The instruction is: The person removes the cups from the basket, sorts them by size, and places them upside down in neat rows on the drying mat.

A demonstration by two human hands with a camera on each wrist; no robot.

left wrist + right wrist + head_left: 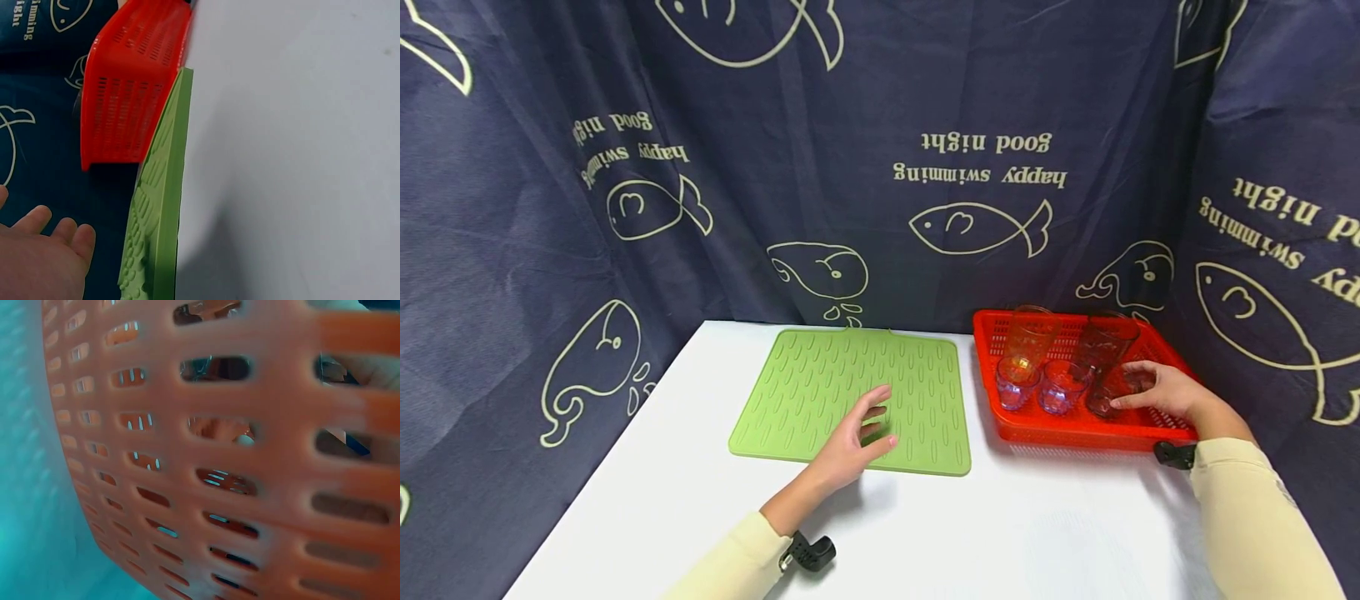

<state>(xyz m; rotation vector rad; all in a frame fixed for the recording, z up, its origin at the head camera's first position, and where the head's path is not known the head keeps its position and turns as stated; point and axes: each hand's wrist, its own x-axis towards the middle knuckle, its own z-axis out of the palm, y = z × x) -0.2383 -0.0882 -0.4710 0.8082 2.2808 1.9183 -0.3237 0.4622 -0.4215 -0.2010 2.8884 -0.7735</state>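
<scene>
My right hand (1172, 392) reaches into the red basket (1045, 433), its fingers and thumb curled round a dark clear glass (1101, 403) at the front right. Beside that glass stand two small purplish glasses (1017, 385). Behind them are a tall amber glass (1032, 333) and a tall dark glass (1103, 337). In the right wrist view the slotted basket wall (281, 456) hides most of the hand. My left hand (848, 446) hovers over the front of the green mat (850, 375), fingers relaxed and apart, holding nothing.
The ridged mat lies flat on the white table (985, 533), left of the basket. Dark blue curtains (820, 167) with fish drawings hang close behind the table and along both sides. A black strap device (811, 552) sits on the left wrist.
</scene>
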